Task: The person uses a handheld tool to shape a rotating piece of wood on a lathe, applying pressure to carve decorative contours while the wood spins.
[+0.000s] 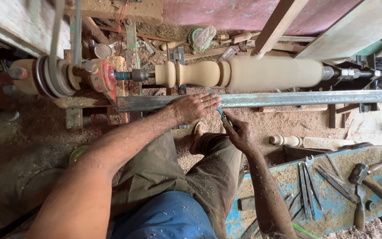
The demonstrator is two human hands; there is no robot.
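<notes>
A pale turned wooden spindle point(244, 73) is mounted across a lathe, with beads and coves cut at its left end and a plain cylinder at its right. Below it runs a long metal tool rest bar point(288, 98). My left hand point(193, 107) lies flat on this bar, fingers pressing a thin chisel point(219, 110) down onto it. My right hand point(239, 132) grips the chisel's handle end just below the bar. The tool's tip points up toward the spindle near its bead section.
The belt pulley and headstock point(63, 75) sit at left, the tailstock centre point(354, 73) at right. A blue bench point(332, 190) at lower right carries several chisels, a wrench and a hammer point(368, 177). Sawdust covers the floor. A finished spindle point(288, 140) lies below the bar.
</notes>
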